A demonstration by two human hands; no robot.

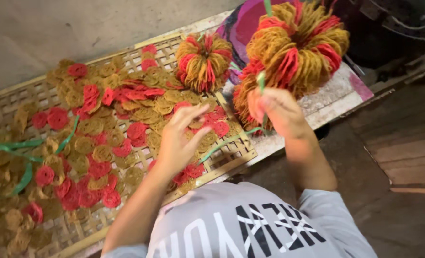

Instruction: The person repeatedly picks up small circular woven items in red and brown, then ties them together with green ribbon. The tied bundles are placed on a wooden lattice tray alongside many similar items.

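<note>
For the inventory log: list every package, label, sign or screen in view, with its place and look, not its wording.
Pink plastic bag: top centre, behind the two bundles, crumpled, magenta with dark patches.
Printed shirt: bottom centre, on the person, grey with white and black lettering.
No signs or screens in view.

Before you, a woven bamboo tray (231,160) carries scattered red and yellow lattice crackers (98,153), green strips (19,143) at nine o'clock, one tied cracker bundle (204,62) at twelve.
</note>
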